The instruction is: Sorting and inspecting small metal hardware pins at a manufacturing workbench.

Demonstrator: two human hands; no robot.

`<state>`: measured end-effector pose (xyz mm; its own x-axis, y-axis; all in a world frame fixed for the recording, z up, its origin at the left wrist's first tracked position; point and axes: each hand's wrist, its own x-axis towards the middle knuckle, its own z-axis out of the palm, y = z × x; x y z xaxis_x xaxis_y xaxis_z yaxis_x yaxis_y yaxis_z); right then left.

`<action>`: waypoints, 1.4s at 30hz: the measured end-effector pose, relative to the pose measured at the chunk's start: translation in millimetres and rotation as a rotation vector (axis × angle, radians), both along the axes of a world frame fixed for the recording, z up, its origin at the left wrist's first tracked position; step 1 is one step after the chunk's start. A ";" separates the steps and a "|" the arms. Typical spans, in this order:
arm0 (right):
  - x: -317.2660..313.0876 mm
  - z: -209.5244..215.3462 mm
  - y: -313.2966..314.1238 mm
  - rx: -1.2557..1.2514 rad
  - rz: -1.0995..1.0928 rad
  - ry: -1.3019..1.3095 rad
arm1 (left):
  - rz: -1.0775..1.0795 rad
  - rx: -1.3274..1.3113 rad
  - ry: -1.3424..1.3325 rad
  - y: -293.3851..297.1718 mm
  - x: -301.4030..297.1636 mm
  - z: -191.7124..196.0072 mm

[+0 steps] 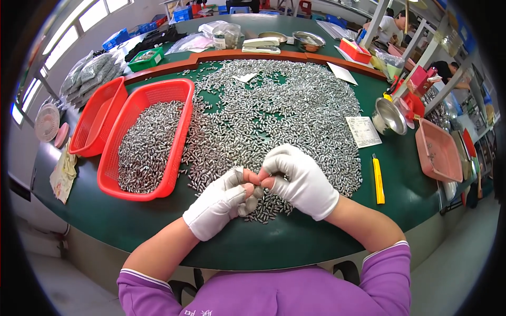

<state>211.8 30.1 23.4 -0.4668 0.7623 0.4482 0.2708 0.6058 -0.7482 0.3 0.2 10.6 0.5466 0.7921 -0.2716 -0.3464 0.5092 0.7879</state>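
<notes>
Right now both my hands meet just above the near edge of the table (pixel 132 231), forearms coming in from below in purple sleeves. My left hand (pixel 219 203), in a white glove with bare fingertips, is curled, its fingers closed on a few small metal parts (pixel 257 193) at the tips; how many I cannot tell. My right hand (pixel 300 181), gloved the same way, arches over from the right, its fingers bent down and pinching at the same spot, touching the left fingertips. Beneath and beyond them a heap (pixel 274 113) of the same silvery parts spreads across the green top, far too many to count. Two red baskets sit to my left: the near basket (pixel 174 168) is loaded with parts, the far basket (pixel 97 116) looks bare. One yellow knife (pixel 378 180) lies to my right.
</notes>
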 end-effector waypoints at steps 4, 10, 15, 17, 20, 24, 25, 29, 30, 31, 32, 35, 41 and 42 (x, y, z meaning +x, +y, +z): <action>-1.5 -0.1 -1.3 0.071 0.054 -0.048 | -0.027 -0.009 -0.003 -0.2 1.1 2.7; 4.0 0.7 9.8 0.260 -0.171 -0.251 | -0.027 -0.005 0.032 1.5 -4.1 -3.5; 19.2 -20.7 20.6 0.258 -0.201 -0.616 | -0.012 0.003 -0.036 2.6 -2.2 -5.5; 17.6 -21.0 21.0 0.283 -0.209 -0.610 | -0.021 0.003 -0.053 3.7 -3.7 -6.8; 14.8 -19.4 21.0 0.292 -0.202 -0.617 | -0.019 -0.003 -0.080 2.7 -3.3 -5.8; 13.2 -22.7 22.7 0.340 -0.215 -0.590 | -0.008 -0.035 -0.098 3.5 -3.4 -7.1; 13.0 -23.1 23.4 0.348 -0.212 -0.589 | -0.007 -0.037 -0.097 3.8 -3.4 -7.6; 15.0 -19.5 23.5 0.332 -0.155 -0.580 | -0.006 -0.029 -0.113 6.0 -5.3 -8.2; 14.5 -21.2 24.4 0.325 -0.157 -0.598 | -0.008 -0.017 -0.122 6.0 -6.1 -8.2; 13.8 -22.0 24.6 0.319 -0.159 -0.616 | -0.009 -0.017 -0.122 5.1 -4.8 -7.7; 13.8 -21.3 24.2 0.323 -0.164 -0.629 | 0.019 -0.018 -0.095 4.6 -2.0 -7.3; 13.1 -21.3 23.6 0.329 -0.198 -0.602 | 0.037 -0.026 -0.090 4.6 -0.4 -7.6; 9.1 -4.7 14.9 0.236 -0.111 -0.198 | 0.004 -0.071 -0.095 3.3 -0.8 -4.1; 7.2 -1.0 11.6 0.229 -0.096 -0.179 | -0.015 -0.076 -0.081 3.1 -1.2 -4.9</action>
<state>219.0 41.6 22.4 -0.4846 0.6953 0.5307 0.4506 0.7185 -0.5299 -0.8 3.4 5.7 0.5808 0.7625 -0.2850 -0.3994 0.5720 0.7165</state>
